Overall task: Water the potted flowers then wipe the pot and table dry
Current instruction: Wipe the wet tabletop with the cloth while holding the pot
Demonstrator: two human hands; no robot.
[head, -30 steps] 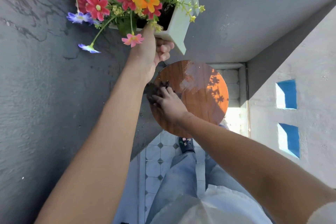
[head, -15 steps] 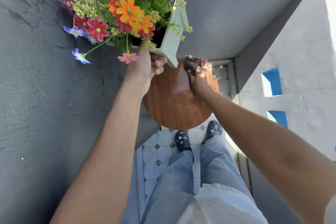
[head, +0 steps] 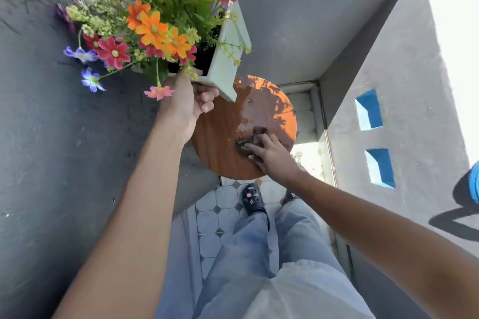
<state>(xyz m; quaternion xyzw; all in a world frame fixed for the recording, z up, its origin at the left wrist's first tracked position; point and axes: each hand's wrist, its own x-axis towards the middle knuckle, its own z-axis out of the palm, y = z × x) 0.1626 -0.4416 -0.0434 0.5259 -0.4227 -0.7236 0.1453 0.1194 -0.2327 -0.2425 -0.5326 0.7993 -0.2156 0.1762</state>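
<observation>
My left hand point(head: 188, 102) grips the bottom edge of a pale green square pot point(head: 230, 41) and holds it lifted above the round wooden table point(head: 220, 137). Orange, red, purple and pink flowers point(head: 155, 31) spill out of the pot. My right hand point(head: 272, 153) presses a dark brown cloth point(head: 250, 138) flat on the right half of the tabletop. A wet, shiny patch point(head: 252, 101) covers the far part of the table, just beyond the cloth.
A dark grey wall point(head: 51, 137) runs along the left and a lighter grey wall point(head: 401, 85) with blue openings on the right. Below the table are a tiled floor point(head: 215, 217), my jeans and a dark clog point(head: 252, 199). A blue object point(head: 475, 181) sits at the right edge.
My right hand with the cloth has slid from the far edge of the table back toward me and to the right. The pot stays lifted in my left hand.
</observation>
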